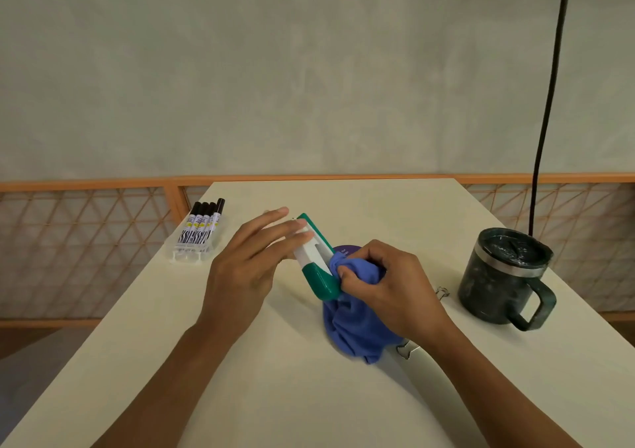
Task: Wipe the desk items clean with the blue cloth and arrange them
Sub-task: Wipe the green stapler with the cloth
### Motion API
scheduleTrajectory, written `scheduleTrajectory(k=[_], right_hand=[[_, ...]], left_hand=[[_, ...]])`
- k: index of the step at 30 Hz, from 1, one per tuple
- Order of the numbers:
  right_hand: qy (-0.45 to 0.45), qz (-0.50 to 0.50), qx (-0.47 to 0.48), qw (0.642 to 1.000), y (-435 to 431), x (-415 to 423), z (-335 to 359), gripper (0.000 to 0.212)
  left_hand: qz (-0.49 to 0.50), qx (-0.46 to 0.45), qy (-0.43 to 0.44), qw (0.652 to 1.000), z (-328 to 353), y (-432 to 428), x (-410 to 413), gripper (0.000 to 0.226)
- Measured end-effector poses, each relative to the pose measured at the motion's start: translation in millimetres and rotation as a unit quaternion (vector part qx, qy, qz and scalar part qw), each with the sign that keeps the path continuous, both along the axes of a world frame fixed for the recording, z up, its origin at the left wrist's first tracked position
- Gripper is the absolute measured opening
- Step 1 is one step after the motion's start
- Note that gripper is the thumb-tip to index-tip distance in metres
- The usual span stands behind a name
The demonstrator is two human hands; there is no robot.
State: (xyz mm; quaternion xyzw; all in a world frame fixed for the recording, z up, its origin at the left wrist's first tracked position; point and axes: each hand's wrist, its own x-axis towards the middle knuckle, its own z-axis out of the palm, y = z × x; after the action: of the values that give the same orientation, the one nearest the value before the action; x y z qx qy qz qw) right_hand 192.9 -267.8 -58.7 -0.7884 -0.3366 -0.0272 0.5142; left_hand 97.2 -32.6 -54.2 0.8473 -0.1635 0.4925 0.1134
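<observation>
White desk (275, 396), near edge closest to the camera, ran away towards an orange lattice rail (86, 186).
Dark mug (498, 276) stood upright at the right side, lid on, handle towards the near right.
Blue cloth (354, 331) lay bunched at mid-desk, its upper part gathered up.
Left hand (247, 265): fingers straight, laid along the white side of the stapler; thumb hidden.
Right hand (388, 286): fingers curled, pinching the cloth's gathered part against the stapler's near green end.
Green-and-white stapler (318, 265) sat tilted between the two hands at mid-desk; contact with the desk could not be told.
Clear pack of black-capped markers (199, 231) lay at the far left edge, well apart.
Purple disc (345, 250) was partly hidden behind the stapler.
Binder clip (442, 291) lay just left of the mug.
</observation>
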Motion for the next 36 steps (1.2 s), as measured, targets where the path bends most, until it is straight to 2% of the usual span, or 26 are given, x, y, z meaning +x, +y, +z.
scheduleTrajectory(k=[3, 5, 8, 10, 11, 16, 20, 25, 29, 33, 36], right_hand=[[0.009, -0.022, 0.033, 0.999, 3.9, -1.8, -2.5, 0.004], [0.017, -0.042, 0.047, 0.998, 6.4, -3.4, -5.9, 0.004], [0.012, -0.077, 0.067, 0.995, 8.4, -5.3, -10.2, 0.008], [-0.02, -0.096, 0.064, 0.993, 10.8, -7.6, -12.9, 0.009], [-0.041, -0.098, 0.062, 0.992, 12.5, -9.2, -14.6, 0.009], [-0.117, -0.079, 0.024, 0.99, 17.1, -12.2, -19.9, 0.009], [-0.1, -0.048, 0.032, 0.993, 11.2, -8.7, -15.7, 0.011], [-0.073, -0.078, 0.052, 0.993, 16.3, -8.4, -12.4, 0.016], [-0.049, -0.072, 0.052, 0.995, 19.3, -8.5, -8.6, 0.015], [-0.053, -0.029, -0.003, 0.998, 13.5, -7.3, -9.6, 0.011], [-0.068, -0.004, -0.089, 0.994, 2.4, 2.1, -10.2, 0.015]], left_hand=[[0.014, -0.13, 0.003, 0.991, 2.1, -14.6, -0.2, 0.05], [0.034, -0.255, 0.038, 0.966, 2.1, -23.1, -1.3, 0.048], [0.007, -0.445, 0.137, 0.885, 5.3, -30.5, -0.4, 0.023], [-0.039, -0.534, 0.21, 0.818, 8.0, -34.4, -0.1, 0.026], [-0.057, -0.553, 0.232, 0.798, 7.8, -35.9, -0.2, 0.028], [-0.072, -0.585, 0.25, 0.768, 1.6, -32.6, 2.8, 0.029], [-0.082, -0.578, 0.256, 0.77, 4.1, -24.0, 2.9, 0.028], [-0.107, -0.541, 0.286, 0.783, 5.1, -27.5, 2.3, 0.023], [-0.093, -0.552, 0.263, 0.786, 4.4, -26.3, 4.3, 0.025], [-0.073, -0.585, 0.229, 0.775, 7.3, -18.9, 4.6, 0.025], [-0.063, -0.604, 0.21, 0.766, 11.4, -12.0, 3.3, 0.023]])
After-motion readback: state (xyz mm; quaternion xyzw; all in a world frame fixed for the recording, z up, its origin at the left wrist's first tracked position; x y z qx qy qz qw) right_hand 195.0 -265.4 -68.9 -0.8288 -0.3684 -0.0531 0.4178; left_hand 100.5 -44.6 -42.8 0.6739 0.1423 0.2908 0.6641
